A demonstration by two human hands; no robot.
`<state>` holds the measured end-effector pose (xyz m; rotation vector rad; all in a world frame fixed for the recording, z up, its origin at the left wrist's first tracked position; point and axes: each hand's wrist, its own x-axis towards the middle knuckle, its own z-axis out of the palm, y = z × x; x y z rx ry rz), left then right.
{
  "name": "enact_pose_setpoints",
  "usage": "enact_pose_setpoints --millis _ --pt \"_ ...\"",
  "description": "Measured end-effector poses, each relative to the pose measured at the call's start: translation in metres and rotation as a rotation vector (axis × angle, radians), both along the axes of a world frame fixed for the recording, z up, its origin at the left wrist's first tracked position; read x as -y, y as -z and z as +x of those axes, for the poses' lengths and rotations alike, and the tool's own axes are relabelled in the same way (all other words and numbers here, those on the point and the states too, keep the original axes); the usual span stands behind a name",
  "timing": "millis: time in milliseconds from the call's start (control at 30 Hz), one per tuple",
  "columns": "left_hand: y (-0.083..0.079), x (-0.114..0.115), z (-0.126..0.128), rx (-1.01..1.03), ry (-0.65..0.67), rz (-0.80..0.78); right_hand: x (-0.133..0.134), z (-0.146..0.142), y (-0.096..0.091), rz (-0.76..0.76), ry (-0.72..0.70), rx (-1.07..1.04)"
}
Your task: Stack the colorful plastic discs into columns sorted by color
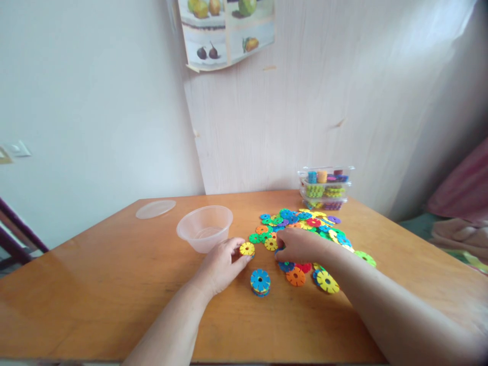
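My left hand (223, 264) rests on the wooden table (95, 295), its fingers closed round a yellow notched disc (247, 248). A small stack of discs with a blue one on top (260, 282) stands just right of that hand. My right hand (299, 245) lies palm down on the near edge of a pile of coloured plastic discs (305, 223); its fingers curl onto a blue disc at their tips. Orange (295, 276) and yellow (328, 281) discs lie loose below my right wrist.
A clear plastic bowl (205, 227) stands left of the pile, its lid (155, 209) lying further back left. Stacked clear boxes of coloured pieces (325, 188) stand against the wall. A fruit poster (226, 30) hangs above. Fabric (457, 223) lies past the table's right edge.
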<state>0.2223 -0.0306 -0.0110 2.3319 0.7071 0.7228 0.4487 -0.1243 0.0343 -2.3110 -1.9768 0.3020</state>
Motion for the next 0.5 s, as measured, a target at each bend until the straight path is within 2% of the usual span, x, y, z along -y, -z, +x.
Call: enact_pose_setpoints --millis 233,300,400,500 --pt "-0.001 0.001 0.001 0.014 0.001 -0.02 -0.005 0.008 0.004 0.035 -0.024 -0.251" --pt "-0.001 0.002 0.001 0.015 0.003 -0.024 -0.006 0.008 0.004 0.102 -0.018 -0.35" --pt "-0.002 0.003 0.001 0.014 -0.001 -0.017 -0.007 0.002 0.004 0.21 0.039 -0.599" --pt "-0.004 0.003 0.001 0.014 -0.004 -0.003 -0.009 -0.013 0.005 0.218 0.124 -0.953"
